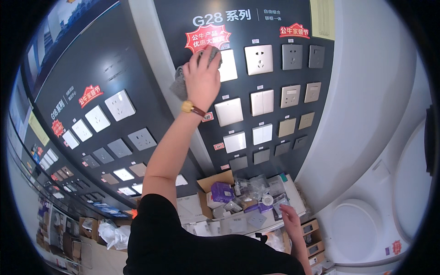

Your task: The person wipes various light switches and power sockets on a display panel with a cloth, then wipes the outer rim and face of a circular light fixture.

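My left hand (203, 80) is raised to the dark display board (220, 82) and presses a grey cloth (180, 82) against it. Part of the cloth bunches under my fingers, and a loose end hangs beside the wrist. Just right of the fingers is a glossy white wall switch plate (228, 65), partly covered by hand and cloth. A red starburst sticker (207, 37) sits right above. Lower down, my right hand (290, 217) hangs near clear plastic packets (280, 202) with its fingers loosely apart. Whether it touches them I cannot tell.
Rows of sockets and switches (262, 102) project from the board. A second board (113, 144) stands to the left. Below, a cluttered ledge (237, 225) holds an open cardboard box (205, 204), a purple carton (222, 191) and bagged parts. Round white lamps (355, 228) are at right.
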Available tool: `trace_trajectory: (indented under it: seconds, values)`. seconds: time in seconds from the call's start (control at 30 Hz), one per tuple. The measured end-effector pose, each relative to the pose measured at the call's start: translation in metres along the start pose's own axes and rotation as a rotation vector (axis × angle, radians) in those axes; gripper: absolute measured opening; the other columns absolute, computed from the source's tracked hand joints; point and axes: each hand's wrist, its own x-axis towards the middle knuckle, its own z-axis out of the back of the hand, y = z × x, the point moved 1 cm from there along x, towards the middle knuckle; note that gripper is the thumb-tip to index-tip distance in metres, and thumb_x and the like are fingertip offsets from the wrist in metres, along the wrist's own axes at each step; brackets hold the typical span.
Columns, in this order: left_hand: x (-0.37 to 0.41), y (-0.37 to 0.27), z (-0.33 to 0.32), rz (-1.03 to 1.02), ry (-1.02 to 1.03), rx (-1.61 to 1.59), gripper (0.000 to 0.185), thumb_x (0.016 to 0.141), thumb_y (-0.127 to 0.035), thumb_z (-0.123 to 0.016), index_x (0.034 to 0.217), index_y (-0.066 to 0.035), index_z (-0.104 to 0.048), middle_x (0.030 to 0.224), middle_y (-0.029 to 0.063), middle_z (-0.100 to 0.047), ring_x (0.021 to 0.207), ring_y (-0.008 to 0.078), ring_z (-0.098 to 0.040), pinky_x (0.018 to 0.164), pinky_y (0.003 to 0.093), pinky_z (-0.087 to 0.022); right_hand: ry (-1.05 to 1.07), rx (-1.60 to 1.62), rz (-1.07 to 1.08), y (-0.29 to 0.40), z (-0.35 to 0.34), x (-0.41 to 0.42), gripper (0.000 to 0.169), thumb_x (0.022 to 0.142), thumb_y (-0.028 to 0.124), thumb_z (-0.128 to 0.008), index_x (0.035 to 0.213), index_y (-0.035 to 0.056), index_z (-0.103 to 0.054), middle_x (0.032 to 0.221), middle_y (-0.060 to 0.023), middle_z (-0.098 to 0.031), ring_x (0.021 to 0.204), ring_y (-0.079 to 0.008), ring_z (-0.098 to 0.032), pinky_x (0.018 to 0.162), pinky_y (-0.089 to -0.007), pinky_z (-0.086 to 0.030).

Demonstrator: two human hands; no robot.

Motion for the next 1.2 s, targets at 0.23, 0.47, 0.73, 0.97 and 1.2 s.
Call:
trace_trajectory:
  seconds: [0.23, 0.47, 0.73, 0.97, 1.2]
  values:
    - [-0.003, -0.024, -0.034, -0.317, 0.093, 0.071, 0.041, 0.080, -0.014, -0.068, 0.121, -0.014, -0.064, 0.136, -0.0001, -0.054, 0.122, 0.0234, -0.049, 0.097, 0.0423, -0.039, 0.188, -0.104, 0.097, -0.008, -0.018, 0.043, 0.031, 0.094, 0.001, -0.057, 0.124, 0.0050, -0.062, 0.118, -0.0130, -0.062, 0.109, -0.0227, -0.060, 0.090, -0.0301, -0.048]
    - [-0.021, 0.011, 0.004, -0.105, 0.135, 0.071, 0.050, 0.082, -0.011, -0.066, 0.132, -0.014, -0.058, 0.141, 0.0026, -0.051, 0.122, 0.0291, -0.049, 0.099, 0.0440, -0.042, 0.100, -0.387, 0.429, 0.054, 0.036, 0.160, 0.039, 0.089, -0.001, -0.059, 0.128, 0.0049, -0.060, 0.133, -0.0172, -0.055, 0.126, -0.0359, -0.052, 0.107, -0.0414, -0.042]
    - [-0.042, -0.001, -0.005, -0.036, 0.200, 0.203, 0.062, 0.081, -0.006, -0.066, 0.141, -0.014, -0.051, 0.146, 0.0040, -0.046, 0.123, 0.0319, -0.048, 0.103, 0.0440, -0.041, -0.416, -0.716, 0.825, 0.135, 0.098, 0.339, 0.045, 0.089, 0.001, -0.059, 0.133, 0.0019, -0.053, 0.140, -0.0185, -0.048, 0.128, -0.0384, -0.048, 0.107, -0.0444, -0.042]
    - [-0.047, -0.015, -0.004, -0.058, 0.277, 0.303, 0.067, 0.078, -0.005, -0.066, 0.142, -0.014, -0.050, 0.146, 0.0065, -0.045, 0.124, 0.0333, -0.048, 0.101, 0.0447, -0.042, -0.644, -0.840, 1.017, 0.125, 0.108, 0.442, 0.052, 0.089, 0.011, -0.059, 0.138, -0.0026, -0.046, 0.147, -0.0203, -0.043, 0.136, -0.0391, -0.040, 0.116, -0.0501, -0.029]
    - [-0.031, -0.024, 0.006, 0.043, 0.208, 0.248, 0.062, 0.079, -0.001, -0.065, 0.139, -0.008, -0.051, 0.142, 0.0116, -0.046, 0.119, 0.0356, -0.048, 0.103, 0.0451, -0.041, -0.742, -0.765, 1.130, 0.102, 0.105, 0.467, 0.057, 0.092, 0.018, -0.052, 0.145, 0.0014, -0.041, 0.153, -0.0166, -0.038, 0.141, -0.0359, -0.034, 0.118, -0.0527, -0.024]
